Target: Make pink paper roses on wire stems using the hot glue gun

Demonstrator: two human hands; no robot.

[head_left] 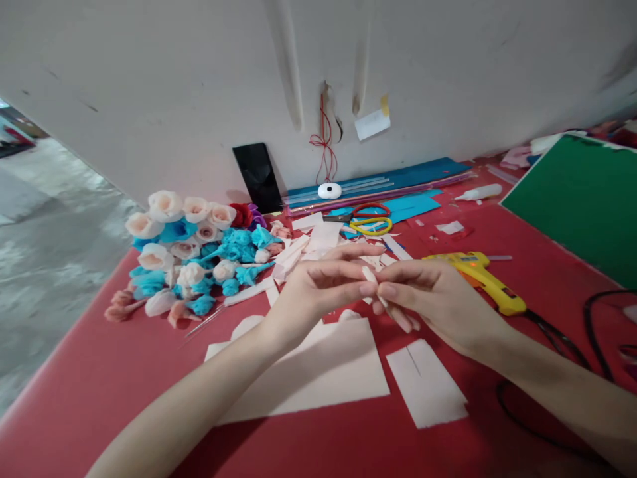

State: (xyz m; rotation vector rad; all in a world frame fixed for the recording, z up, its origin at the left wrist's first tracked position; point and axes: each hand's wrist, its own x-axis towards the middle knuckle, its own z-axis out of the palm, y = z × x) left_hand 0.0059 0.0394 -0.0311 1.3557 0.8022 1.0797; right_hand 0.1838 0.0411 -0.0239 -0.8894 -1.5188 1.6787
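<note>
My left hand (318, 279) and my right hand (430, 292) meet over the middle of the red table. Between their thumbs and fingertips is a small, narrow piece of pale crepe paper (369, 275), apparently rolled or folded; fingers hide part of it. Both hands are closed on it. Beneath them lies a large pale paper sheet (328, 378), and a smaller pale paper piece (425, 385) with a dark line sits to its right. Pale paper strips (318, 242) are heaped just behind my hands.
Blue and cream paper flowers (194, 242) crowd the left. Scissors (371, 222) lie behind my hands, a yellow glue gun (490, 282) with a black cable (562, 345) to the right. A phone (257, 176) leans on the wall; a green board (580, 202) stands far right.
</note>
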